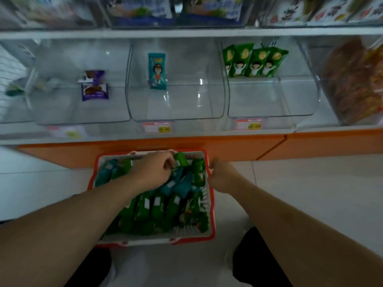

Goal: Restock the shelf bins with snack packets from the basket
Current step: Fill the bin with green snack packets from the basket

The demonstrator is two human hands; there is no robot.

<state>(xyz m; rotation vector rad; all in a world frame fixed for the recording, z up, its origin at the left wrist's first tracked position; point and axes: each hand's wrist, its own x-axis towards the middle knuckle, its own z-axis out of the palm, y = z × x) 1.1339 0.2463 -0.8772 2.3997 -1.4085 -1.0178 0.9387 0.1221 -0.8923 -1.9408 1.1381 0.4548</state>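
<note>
middle bin (pixel 176 100) seemingly open-fronted, lone teal packet (pixel 157 71)

The bins (pixel 176 100) are looking like clear hard plastic, smooth and glossy, catching little glints of light. The basket (pixel 211 204) is showing as slotted white plastic with a shiny red rim. The packets (pixel 165 212) inside are reading as slick green and teal foil-type wrap, a bit crinkly. The floor (pixel 310 193) is looking like pale smooth tile with a soft sheen, and the shelf edge (pixel 186 145) is coming across as flat orange, fairly matt.
</note>
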